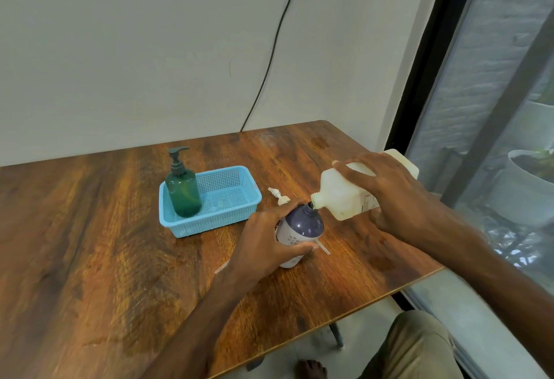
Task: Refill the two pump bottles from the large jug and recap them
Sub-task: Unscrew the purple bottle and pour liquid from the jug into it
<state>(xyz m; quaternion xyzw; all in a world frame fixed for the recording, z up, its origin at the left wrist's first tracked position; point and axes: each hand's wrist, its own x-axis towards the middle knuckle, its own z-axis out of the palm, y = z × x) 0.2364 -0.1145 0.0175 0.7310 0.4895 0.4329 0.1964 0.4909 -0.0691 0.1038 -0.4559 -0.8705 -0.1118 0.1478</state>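
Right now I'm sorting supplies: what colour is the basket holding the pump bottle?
The basket is light blue mesh; the head view shows it best.

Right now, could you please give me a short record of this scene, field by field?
left hand: grips the purple bottle, which stands upright on the table
right hand: holds the jug tilted, spout at the purple bottle's open mouth
white pump: off, lying on the table behind the purple bottle
green pump bottle: pump on, standing in the blue basket
liquid flow: cannot tell
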